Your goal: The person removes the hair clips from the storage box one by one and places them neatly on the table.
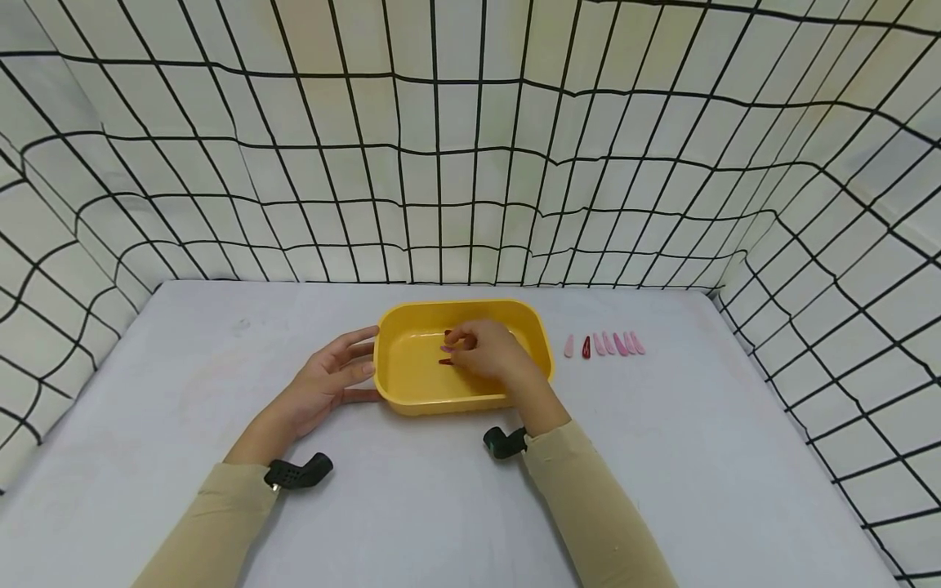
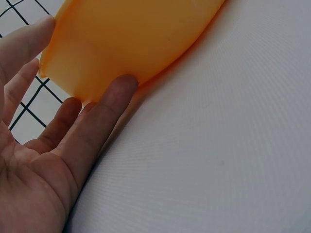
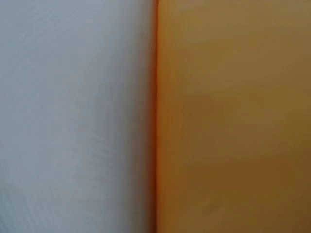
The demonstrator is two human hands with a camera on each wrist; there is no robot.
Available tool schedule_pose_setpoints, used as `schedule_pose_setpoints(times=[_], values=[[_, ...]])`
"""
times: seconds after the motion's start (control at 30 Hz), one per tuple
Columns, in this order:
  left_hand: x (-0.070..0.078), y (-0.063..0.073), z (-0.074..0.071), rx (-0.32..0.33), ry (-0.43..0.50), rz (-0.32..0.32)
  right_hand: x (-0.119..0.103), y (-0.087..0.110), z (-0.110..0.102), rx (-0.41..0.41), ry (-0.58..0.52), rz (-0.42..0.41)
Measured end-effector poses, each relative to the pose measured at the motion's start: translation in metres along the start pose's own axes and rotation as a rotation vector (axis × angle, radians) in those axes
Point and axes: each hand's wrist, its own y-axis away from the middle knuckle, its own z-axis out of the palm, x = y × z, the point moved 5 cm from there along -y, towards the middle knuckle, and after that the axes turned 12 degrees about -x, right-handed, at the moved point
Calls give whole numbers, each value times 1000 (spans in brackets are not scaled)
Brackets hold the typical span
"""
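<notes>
The yellow tray (image 1: 412, 404) sits on the white table, with a few small hair clips, dark red (image 1: 445, 362) and pink (image 1: 447, 349), on its floor by my right fingertips. My right hand (image 1: 485, 347) reaches down into the tray with bent fingers. Whether it pinches one of these clips cannot be made out. At the tray's left end, my left hand (image 1: 323, 380) has its fingers spread and touching the wall. The left wrist view shows those fingers (image 2: 104, 116) resting along the outer side. The right wrist view shows only the tray's side (image 3: 233, 97) and tabletop.
Right of the tray, several pink hair clips (image 1: 621, 344) and one dark red clip (image 1: 586, 347) lie in a row on the white table (image 1: 412, 506). A black wire grid (image 1: 441, 204) stands along the table's back and sides.
</notes>
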Motion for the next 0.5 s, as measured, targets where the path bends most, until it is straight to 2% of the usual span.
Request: schedule_pose_setpoints(times=[0.2, 0.5], values=[[-2, -1, -1, 3, 0, -4, 0, 0, 2, -39, 94, 8], [-2, -2, -1, 5, 24, -5, 0, -1, 3, -30, 136, 44]])
